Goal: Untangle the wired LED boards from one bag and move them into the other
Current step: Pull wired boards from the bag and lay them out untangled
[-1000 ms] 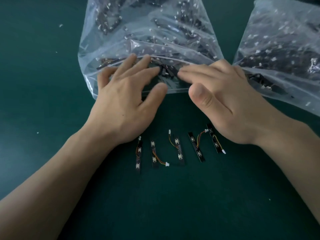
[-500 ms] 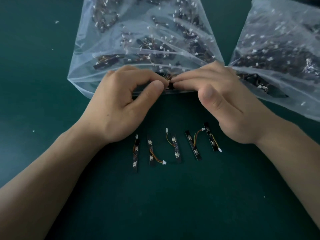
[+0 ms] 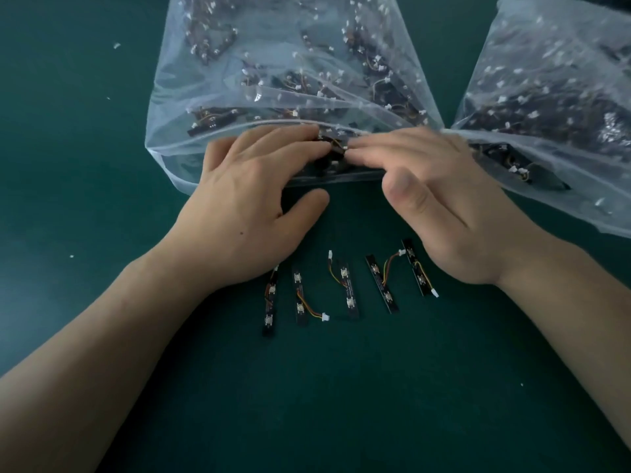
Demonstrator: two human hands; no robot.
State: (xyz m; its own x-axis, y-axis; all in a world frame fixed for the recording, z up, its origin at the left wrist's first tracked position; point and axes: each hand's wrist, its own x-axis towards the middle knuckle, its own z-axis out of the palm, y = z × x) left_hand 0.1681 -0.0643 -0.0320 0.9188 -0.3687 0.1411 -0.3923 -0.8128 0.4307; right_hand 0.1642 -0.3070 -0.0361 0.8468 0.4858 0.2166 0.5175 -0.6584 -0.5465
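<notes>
- wired led boards (image 3: 211, 122) are lying in a dark heap inside the middle bag (image 3: 177, 97), which is sitting on the green table (image 3: 85, 199) with its mouth facing the person.
- a tangled clump (image 3: 333, 147) of boards and orange-yellow wires is sitting right at that mouth, between the two hands.
- the left hand (image 3: 252, 206) is bending its fingers (image 3: 300, 138) over the clump, tips on it, while its thumb is lying out flat on the table, apart from the clump.
- the right hand (image 3: 440, 199) is reaching in with fingers (image 3: 372, 151) nearly straight and tips touching the clump. its thumb is hanging clear in front. the hand is blurred, so i cannot tell whether it is really pinching anything.
- five separated boards (image 3: 344, 285) are lying in a loose row on the table near the wrists, each trailing its own short wire.
- the second bag (image 3: 563, 97) is lying just beside the first on the right, already holding many boards.
- judging by this, the untangling step is under way, with the transfer waiting.
- the next move is probably calling for one hand anchoring the clump while the other is teasing a single board's wire and connector free, pulling gently rather than yanking. the freed boards then need carrying to the right-hand bag.
</notes>
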